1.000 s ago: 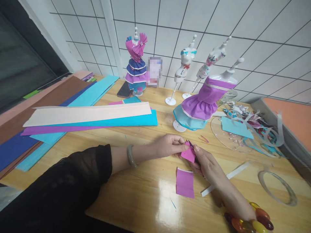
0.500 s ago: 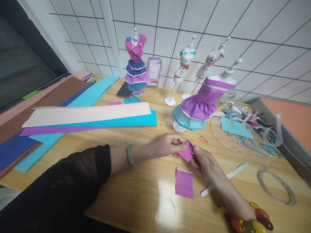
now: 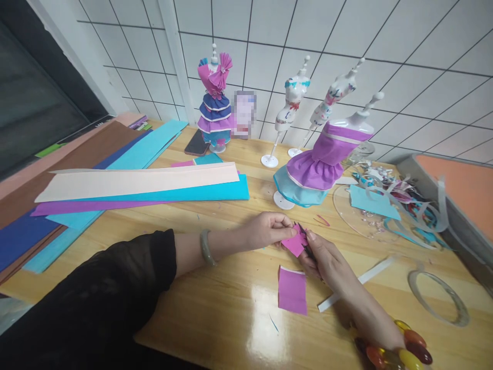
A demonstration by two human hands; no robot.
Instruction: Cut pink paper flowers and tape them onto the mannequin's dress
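My left hand [image 3: 269,228] pinches a small pink piece of crepe paper [image 3: 295,244] above the middle of the table. On the paper's right, my right hand [image 3: 325,257] grips small black scissors [image 3: 308,252], their dark pointed blades at the paper's edge. My fingers hide the handles. Just in front of my hands lies a purple-pink paper rectangle [image 3: 292,292] with a white strip along its top edge. Behind them stands a small mannequin [image 3: 327,151] in a purple and light-blue paper dress.
Long folded paper strips [image 3: 142,182] cover the left side. Two bare mannequins [image 3: 295,105] and a dressed one [image 3: 215,110] stand by the tiled wall. At right are a clear dish [image 3: 346,218], ribbon scraps, a white strip [image 3: 375,270] and a tape roll [image 3: 439,300].
The scissors have shifted slightly at the paper's right edge, and their blades show more clearly. My left hand stays almost still.
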